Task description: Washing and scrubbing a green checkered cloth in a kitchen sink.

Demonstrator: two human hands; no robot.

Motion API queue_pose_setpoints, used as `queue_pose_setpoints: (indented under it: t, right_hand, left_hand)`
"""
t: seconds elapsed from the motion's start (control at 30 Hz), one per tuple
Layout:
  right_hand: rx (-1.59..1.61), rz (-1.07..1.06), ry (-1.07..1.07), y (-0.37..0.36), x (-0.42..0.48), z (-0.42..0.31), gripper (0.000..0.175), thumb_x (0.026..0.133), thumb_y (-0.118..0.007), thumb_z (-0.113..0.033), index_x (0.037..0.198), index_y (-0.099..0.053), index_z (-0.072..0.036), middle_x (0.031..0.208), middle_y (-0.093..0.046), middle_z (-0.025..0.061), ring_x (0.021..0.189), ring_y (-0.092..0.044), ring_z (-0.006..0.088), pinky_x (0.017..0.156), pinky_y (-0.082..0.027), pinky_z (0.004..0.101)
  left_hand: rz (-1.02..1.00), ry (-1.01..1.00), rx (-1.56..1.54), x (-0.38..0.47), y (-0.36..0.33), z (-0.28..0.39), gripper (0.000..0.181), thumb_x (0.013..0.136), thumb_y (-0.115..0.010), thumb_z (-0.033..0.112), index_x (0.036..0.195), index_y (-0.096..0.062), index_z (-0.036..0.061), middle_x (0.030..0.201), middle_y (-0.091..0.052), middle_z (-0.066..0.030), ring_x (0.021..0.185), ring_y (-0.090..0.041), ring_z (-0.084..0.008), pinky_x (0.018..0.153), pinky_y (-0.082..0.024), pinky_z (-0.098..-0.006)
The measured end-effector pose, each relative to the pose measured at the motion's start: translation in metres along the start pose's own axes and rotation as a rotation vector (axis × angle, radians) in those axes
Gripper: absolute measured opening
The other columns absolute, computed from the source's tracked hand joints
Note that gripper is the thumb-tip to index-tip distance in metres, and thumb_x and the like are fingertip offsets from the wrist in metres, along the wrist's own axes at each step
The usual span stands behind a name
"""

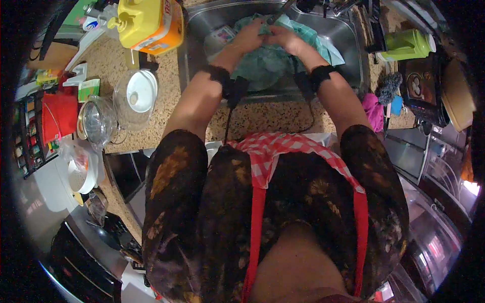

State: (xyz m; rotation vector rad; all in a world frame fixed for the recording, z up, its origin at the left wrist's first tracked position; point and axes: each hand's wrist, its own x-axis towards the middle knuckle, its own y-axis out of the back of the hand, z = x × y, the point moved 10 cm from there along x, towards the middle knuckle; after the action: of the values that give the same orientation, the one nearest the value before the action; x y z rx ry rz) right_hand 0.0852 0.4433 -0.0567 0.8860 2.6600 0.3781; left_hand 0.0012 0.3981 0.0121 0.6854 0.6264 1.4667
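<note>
Both my hands are together inside a stainless steel sink (350,49), just below the end of a dark faucet (279,13). My left hand (250,36) and my right hand (285,38) meet at the fingertips over a green checked cloth or sheet (305,28). Whether the fingers grip it is hard to make out. Under the wrists spreads a translucent greenish mass (265,70), perhaps a plastic bag or a bowl. Left of my left hand lies a clear package with a printed label (223,35). Each forearm wears a black band.
On the granite counter at left stand a yellow jug (146,22), a white bowl (142,91) on a clear glass dish (120,100), and a glass jar (96,121). A green container (407,44), a pink cloth (373,111) and a grey scrubber (389,88) sit at right.
</note>
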Motion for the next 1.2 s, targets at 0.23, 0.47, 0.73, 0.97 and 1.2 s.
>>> queue_pose_setpoints:
  t: [0.23,0.47,0.73,0.97,1.2]
  right_hand:
    - [-0.675,0.062,-0.243,0.037,-0.013,0.053,0.041,0.073,-0.068,-0.025,0.108,-0.061,-0.006,0.101,-0.064,0.0158,0.093,-0.061,0.028,0.08,-0.047,0.036]
    - [-0.603,0.252,-0.099,0.009,0.024,0.005,0.039,0.075,-0.064,-0.031,0.108,-0.062,-0.009,0.104,-0.062,0.0179,0.096,-0.06,0.0315,0.084,-0.047,0.0401]
    - [-0.09,0.457,0.078,0.004,-0.013,-0.019,0.041,0.079,-0.062,-0.025,0.113,-0.057,-0.002,0.111,-0.058,0.0102,0.103,-0.054,0.0246,0.081,-0.044,0.035]
    - [0.75,0.228,-0.637,-0.036,-0.079,0.064,0.05,0.083,-0.06,-0.032,0.126,-0.048,-0.009,0.113,-0.058,0.0109,0.108,-0.052,0.0252,0.088,-0.043,0.0371]
    - [0.084,-0.034,-0.364,-0.082,-0.074,0.019,0.05,0.082,-0.061,-0.029,0.126,-0.049,-0.011,0.109,-0.059,0.0139,0.1,-0.057,0.0287,0.088,-0.044,0.0396]
  left_hand:
    - [0.182,0.123,0.162,-0.007,0.067,-0.055,0.041,0.083,-0.055,0.03,0.115,-0.053,0.0046,0.097,-0.063,-0.0226,0.093,-0.059,-0.0418,0.083,-0.047,-0.0462]
    - [0.108,0.222,0.247,-0.032,0.08,-0.042,0.067,0.072,-0.06,0.06,0.117,-0.056,0.0107,0.096,-0.063,-0.0225,0.097,-0.06,-0.0369,0.086,-0.047,-0.0402]
    - [-0.246,0.143,0.189,-0.024,0.009,-0.036,0.065,0.07,-0.067,0.051,0.113,-0.057,0.0023,0.101,-0.064,-0.0201,0.092,-0.062,-0.0338,0.079,-0.048,-0.0415]
    - [0.016,0.255,-0.611,-0.055,0.062,-0.007,0.039,0.077,-0.068,0.028,0.101,-0.062,-0.0026,0.093,-0.067,-0.0121,0.084,-0.063,-0.0181,0.074,-0.048,-0.0299]
    - [0.129,0.255,-1.003,-0.124,0.126,0.024,0.021,0.082,-0.063,0.006,0.102,-0.061,-0.0002,0.091,-0.064,-0.0053,0.082,-0.059,-0.0137,0.074,-0.046,-0.0268]
